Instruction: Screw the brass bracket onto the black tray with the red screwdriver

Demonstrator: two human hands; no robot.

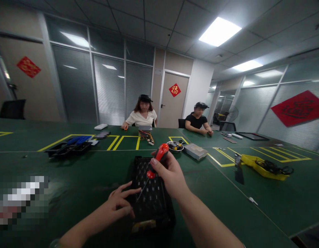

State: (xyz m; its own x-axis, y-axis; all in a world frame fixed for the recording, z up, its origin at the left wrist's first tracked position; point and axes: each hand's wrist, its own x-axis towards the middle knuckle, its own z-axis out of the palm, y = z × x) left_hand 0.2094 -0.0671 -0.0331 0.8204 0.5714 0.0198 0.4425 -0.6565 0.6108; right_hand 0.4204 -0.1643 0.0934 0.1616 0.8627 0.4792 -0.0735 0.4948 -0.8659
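My right hand (pixel 172 174) is closed round the handle of a red and black screwdriver (pixel 163 149). Its thin shaft slants down to the left over a black rectangular casing (pixel 168 206). Rows of small pale spots cover the casing's upper face, and a yellowish strip (pixel 144 225) lies at its near end. My left hand (pixel 120 203) has its fingers apart at the casing's left side, the forefinger close to the shaft. Whether the screwdriver's tip touches the casing I cannot tell.
A black tray with blue-handled tools (pixel 79 141) stands left. Beyond the casing are a metal bowl (pixel 175 146), a grey box (pixel 195 151) and a wired unit (pixel 145 132). A yellow bin of black cables (pixel 263 168) sits right. Two people sit across the green table (pixel 213 206).
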